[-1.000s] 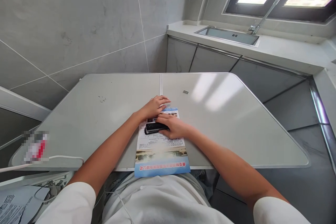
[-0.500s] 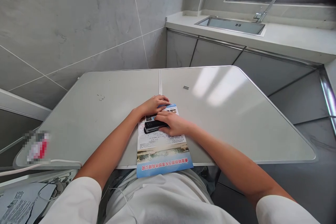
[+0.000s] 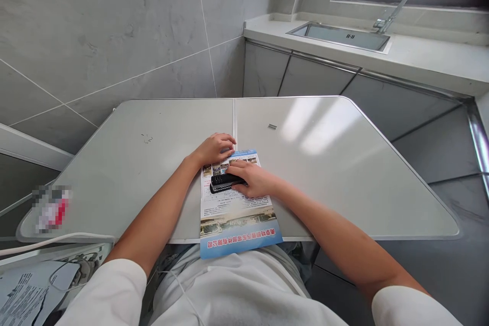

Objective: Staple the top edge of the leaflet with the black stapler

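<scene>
A black stapler [image 3: 220,181] lies across a printed colour leaflet [image 3: 237,214], its nose pointing left. My right hand [image 3: 252,178] is closed around the stapler's rear end, thumb on the near side and fingers over the top. My left hand [image 3: 216,150] rests at the leaflet's far left corner, fingers loosely bent and apart, with nothing visible in them. The leaflet's near edge hangs over the table's front edge towards my lap. Whether the stapler's jaws grip any paper cannot be made out.
On the white folding table [image 3: 344,188], a short strip of staples [image 3: 272,126] lies beyond my hands. Small dark bits [image 3: 146,138] lie to the left. A blurred red-and-white item [image 3: 53,211] and a white cable [image 3: 72,236] are at the left edge. A sink [image 3: 340,35] stands behind.
My left hand has slid left, off the leaflet's top middle to its far left corner, uncovering more printed pictures. My right hand and the stapler have stayed nearly in place.
</scene>
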Motion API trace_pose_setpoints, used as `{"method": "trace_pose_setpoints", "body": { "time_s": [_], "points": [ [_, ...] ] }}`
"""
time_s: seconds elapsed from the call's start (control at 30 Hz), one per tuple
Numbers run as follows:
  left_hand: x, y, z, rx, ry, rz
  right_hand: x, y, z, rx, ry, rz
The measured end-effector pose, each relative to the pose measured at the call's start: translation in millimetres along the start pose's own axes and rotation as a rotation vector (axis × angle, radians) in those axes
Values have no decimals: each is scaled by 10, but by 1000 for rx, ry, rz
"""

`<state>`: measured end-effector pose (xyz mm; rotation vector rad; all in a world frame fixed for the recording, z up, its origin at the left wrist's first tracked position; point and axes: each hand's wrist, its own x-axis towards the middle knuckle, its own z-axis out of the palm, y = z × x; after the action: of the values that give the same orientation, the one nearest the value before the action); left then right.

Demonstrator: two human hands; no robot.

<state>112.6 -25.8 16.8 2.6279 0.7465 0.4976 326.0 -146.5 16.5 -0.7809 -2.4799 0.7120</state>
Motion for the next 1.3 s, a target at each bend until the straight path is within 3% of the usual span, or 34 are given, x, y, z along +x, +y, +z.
{"method": "trace_pose_setpoints", "body": {
  "time_s": [0.1,0.3,0.4,0.5,0.67,0.87,0.9,0.97,1.03,1.07,1.17,1.3],
  "points": [
    [-22,-64,-88,-60,161,-90,16,-15,15,-22,12,-2],
    [-136,-304,-183,-413,580,-322,-55,10,-60,-37,14,62],
    [-192,-428,-163,-495,766,-398,-293,134,-225,-24,24,119],
    [-209,-501,-133,-553,867,-456,-664,300,-454,-40,56,221],
    [-201,-513,-111,-612,859,-431,-1149,479,-745,-76,108,331],
    [-207,-546,-89,-652,855,-434,-1243,742,-970,119,-9,303],
    [-206,-559,-83,-666,867,-434,-1226,825,-1004,158,40,322],
    [-205,-583,-73,-690,880,-438,-1150,999,-1043,110,276,408],
    [-206,-598,-65,-705,881,-451,-1018,1155,-1028,-86,480,453],
    [-208,-603,-62,-710,883,-459,-940,1218,-1004,-190,492,435],
    [-216,-604,-58,-720,893,-471,-725,1356,-909,-389,287,348],
    [-217,-603,-52,-725,899,-478,-597,1445,-821,-439,85,412]
  ]
}}
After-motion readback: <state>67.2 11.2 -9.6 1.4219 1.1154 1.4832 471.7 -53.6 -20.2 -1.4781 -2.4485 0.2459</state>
